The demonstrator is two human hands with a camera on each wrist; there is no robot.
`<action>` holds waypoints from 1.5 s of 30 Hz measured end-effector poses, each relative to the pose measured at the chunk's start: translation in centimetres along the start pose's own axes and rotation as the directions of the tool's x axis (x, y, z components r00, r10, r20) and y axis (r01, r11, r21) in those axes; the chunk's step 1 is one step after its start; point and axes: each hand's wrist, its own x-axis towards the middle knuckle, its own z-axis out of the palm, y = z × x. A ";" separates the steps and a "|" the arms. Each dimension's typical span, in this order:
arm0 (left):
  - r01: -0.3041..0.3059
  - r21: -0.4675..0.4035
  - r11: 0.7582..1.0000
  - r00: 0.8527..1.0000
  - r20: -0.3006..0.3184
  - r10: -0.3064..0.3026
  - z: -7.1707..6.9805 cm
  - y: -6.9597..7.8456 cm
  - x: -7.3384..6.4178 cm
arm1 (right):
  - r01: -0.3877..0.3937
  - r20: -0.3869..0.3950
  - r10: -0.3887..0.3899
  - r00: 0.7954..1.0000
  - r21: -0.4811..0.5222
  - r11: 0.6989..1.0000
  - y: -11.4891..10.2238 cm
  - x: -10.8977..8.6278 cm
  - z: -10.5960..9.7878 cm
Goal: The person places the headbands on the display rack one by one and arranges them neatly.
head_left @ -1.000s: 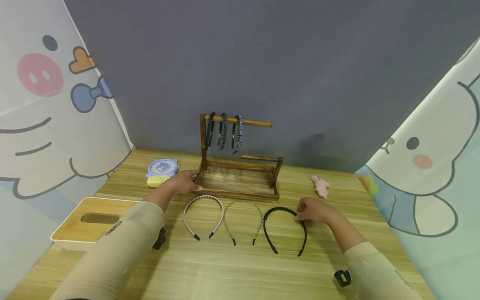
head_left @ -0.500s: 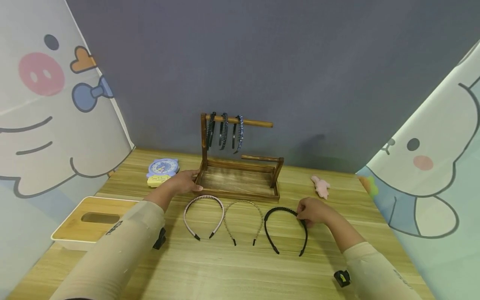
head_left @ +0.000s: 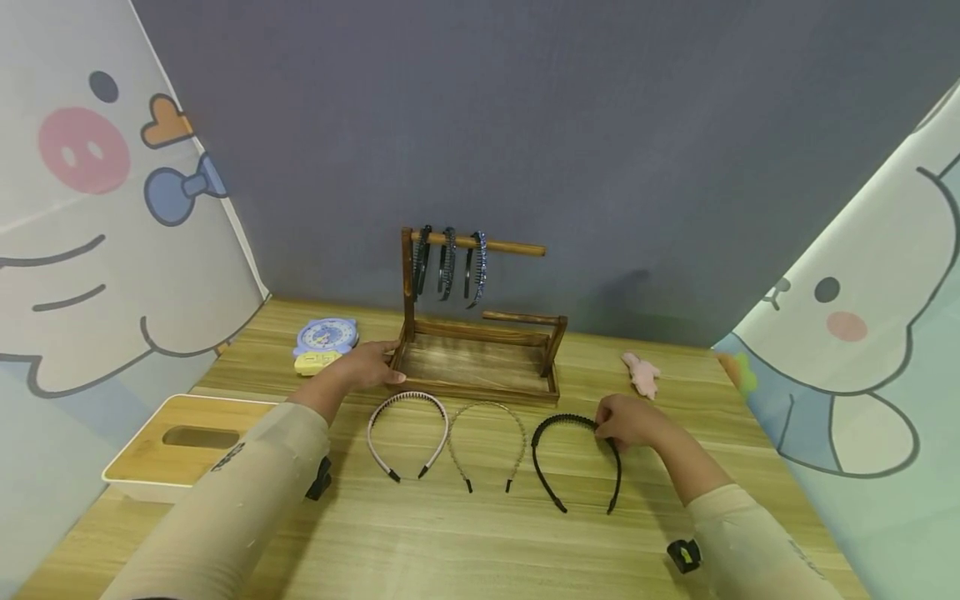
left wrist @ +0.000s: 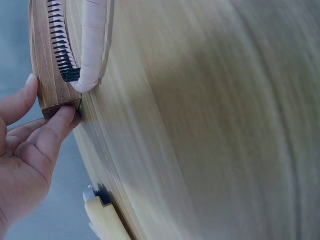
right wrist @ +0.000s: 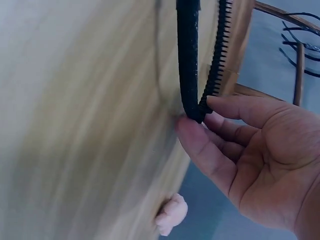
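A dark wooden headband rack [head_left: 480,390] stands at the back of the table. My left hand [head_left: 367,364] grips the left end of its tray; in the left wrist view, the thumb and fingers [left wrist: 55,132] hold the tray's corner. My right hand [head_left: 628,419] pinches a black headband [head_left: 542,467] at the right side of its curve. Thumb and fingertips meet on this headband [right wrist: 189,65] in the right wrist view, where its inner teeth show. Left of it lie a thin gold-toned headband [head_left: 487,403] and a pale pink headband [head_left: 375,417], both near the rack's front.
Several dark, glittery headbands [head_left: 447,262] hang from the rack's upper bar [head_left: 517,247]. A blue and yellow clock [head_left: 327,335] sits left of the rack. A tissue box with a wooden lid [head_left: 187,408] is at the left, a small pink toy [head_left: 642,375] at the right.
The black headband has shifted a little to the right, its free ends swinging right, with my right hand still pinching it. The left hand stays on the rack.
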 end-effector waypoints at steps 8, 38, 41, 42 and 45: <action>0.004 0.005 1.000 1.000 0.000 -0.004 0.0 0.0 0.1 | 0.014 0.038 -0.020 0.999 0.159 0.987 0.2 -0.5 -1.8; -0.002 -0.029 1.000 1.000 0.013 0.002 0.0 0.0 -0.1 | 0.142 0.037 -0.166 0.985 0.361 0.922 -2.4 -4.3 -9.2; -0.003 -0.016 1.000 1.000 0.014 0.003 -0.1 0.1 -0.1 | 0.140 0.011 -0.154 0.988 0.358 0.923 -2.7 -4.5 -9.9; -0.004 -0.013 1.000 1.000 0.015 0.005 -0.1 0.1 -0.1 | 0.140 0.004 -0.152 0.988 0.366 0.920 -2.7 -4.5 -10.1; -0.009 -0.009 1.000 1.000 0.018 0.009 -0.1 0.2 -0.1 | 0.143 -0.013 -0.150 0.989 0.395 0.907 -2.8 -4.6 -10.7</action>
